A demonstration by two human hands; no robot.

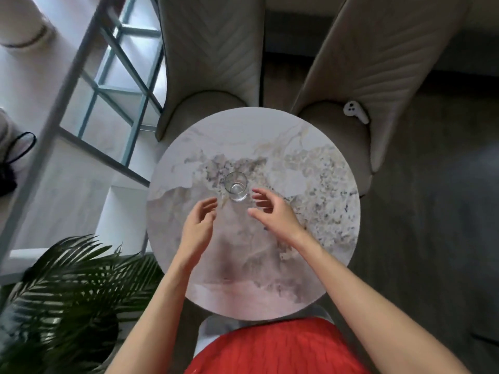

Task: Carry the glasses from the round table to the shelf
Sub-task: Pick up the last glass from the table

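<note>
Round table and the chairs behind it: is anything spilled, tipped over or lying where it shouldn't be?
Nothing is spilled or tipped: the glass stands upright near the middle of the round table. The one stray item is a small white controller lying on the seat of the right-hand chair.

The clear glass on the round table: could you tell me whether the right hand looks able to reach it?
Probably yes. The right hand is open just beside the clear glass, fingers spread toward it, with only bare round table between them; the left hand is on the other side.
</note>
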